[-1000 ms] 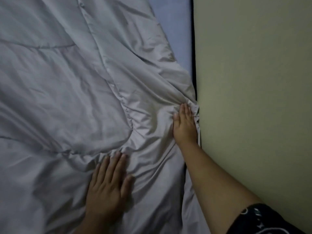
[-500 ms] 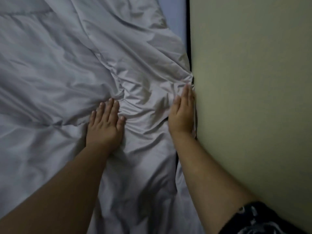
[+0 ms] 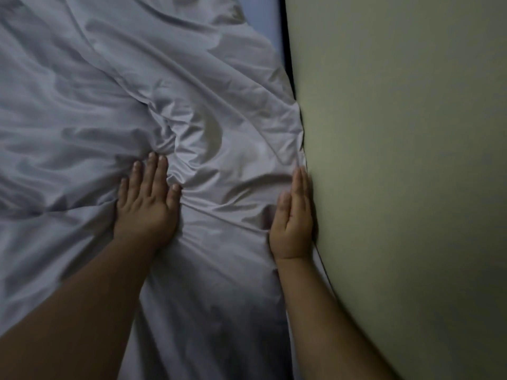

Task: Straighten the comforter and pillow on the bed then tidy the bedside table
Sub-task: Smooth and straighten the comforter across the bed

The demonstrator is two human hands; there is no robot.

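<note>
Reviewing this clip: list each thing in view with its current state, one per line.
comforter: spread on the bed, heavily wrinkled, bunched ahead of the fingers
left hand: open, palm flat on the comforter
right hand: open, pressing the comforter edge beside the wall
sheet: uncovered strip at the top
wall: bare

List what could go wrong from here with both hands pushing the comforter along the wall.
1. The left hand presses flat with a bunch of folds just ahead of its fingertips; pushing on may pile the comforter up more rather than smooth it.
2. The right hand is wedged against the wall; the comforter's edge could slip into the gap there, and knuckles may scrape.
3. A strip of sheet shows at the top; uneven pushing may leave the comforter skewed.
</note>
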